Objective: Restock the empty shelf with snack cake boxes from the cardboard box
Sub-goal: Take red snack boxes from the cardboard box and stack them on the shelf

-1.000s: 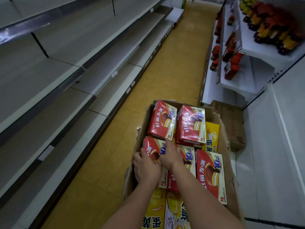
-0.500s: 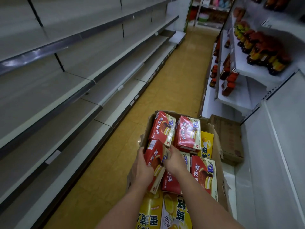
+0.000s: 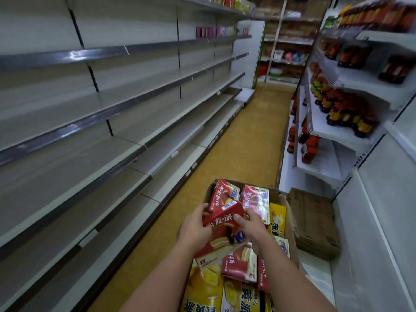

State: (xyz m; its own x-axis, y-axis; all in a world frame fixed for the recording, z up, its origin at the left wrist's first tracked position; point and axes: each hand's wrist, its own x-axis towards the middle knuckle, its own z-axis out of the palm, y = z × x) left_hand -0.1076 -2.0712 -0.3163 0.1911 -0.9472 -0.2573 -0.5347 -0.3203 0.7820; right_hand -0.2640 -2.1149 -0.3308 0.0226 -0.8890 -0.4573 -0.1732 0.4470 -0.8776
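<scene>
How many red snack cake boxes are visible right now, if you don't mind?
5: one held between both hands, two at the carton's far end, two beneath the held one. More may be hidden underneath.

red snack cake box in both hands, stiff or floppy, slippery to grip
The red snack cake box probably stays stiff: its edges look straight between the left hand and right hand. Its glossy faces may be slick. It seems light, held tilted.
</scene>
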